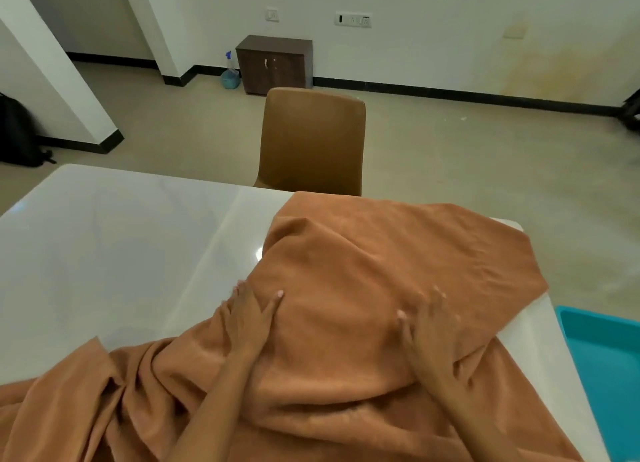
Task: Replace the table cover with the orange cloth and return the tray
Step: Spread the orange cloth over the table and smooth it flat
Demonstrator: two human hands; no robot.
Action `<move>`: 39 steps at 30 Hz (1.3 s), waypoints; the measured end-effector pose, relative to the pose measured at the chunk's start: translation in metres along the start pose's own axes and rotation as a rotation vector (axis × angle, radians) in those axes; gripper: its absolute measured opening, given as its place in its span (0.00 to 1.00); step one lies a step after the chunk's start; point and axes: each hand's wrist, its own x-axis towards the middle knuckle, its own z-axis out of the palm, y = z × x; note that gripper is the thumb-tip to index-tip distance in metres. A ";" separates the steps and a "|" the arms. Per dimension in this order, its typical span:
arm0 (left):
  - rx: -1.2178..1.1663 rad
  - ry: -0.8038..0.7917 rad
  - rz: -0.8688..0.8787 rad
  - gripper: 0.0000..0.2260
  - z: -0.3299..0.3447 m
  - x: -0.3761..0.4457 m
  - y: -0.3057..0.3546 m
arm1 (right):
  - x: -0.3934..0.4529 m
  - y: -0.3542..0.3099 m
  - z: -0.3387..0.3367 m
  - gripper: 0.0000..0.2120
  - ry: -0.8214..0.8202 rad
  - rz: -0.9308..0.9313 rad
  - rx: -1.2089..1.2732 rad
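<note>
Head view: both hands, left [251, 318] and right [431, 326], press flat with fingers open on the bunched orange cloth [381, 271]; uneven pushing could slide it off the worktop [104, 240] right edge.

Legible text, labels, brands, numbers, signs: none. Wall switch plate [272, 15] and socket panel [353, 19]: markings too small and blurred to read. Spray bottle [230, 72] beside cabinet [274, 65]: no readable label.
</note>
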 end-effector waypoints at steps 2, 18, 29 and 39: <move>-0.042 0.059 0.078 0.24 -0.003 -0.001 0.002 | 0.010 -0.055 -0.002 0.32 0.012 -0.164 0.118; 0.016 0.125 0.355 0.34 0.017 -0.054 -0.013 | 0.100 -0.203 0.036 0.11 -0.061 -0.378 0.099; 0.101 0.154 0.815 0.19 -0.001 -0.055 0.001 | -0.064 -0.010 0.011 0.21 0.128 0.168 0.390; 0.151 0.243 0.905 0.13 0.045 -0.191 -0.048 | 0.003 -0.109 -0.014 0.44 -0.184 -0.010 0.074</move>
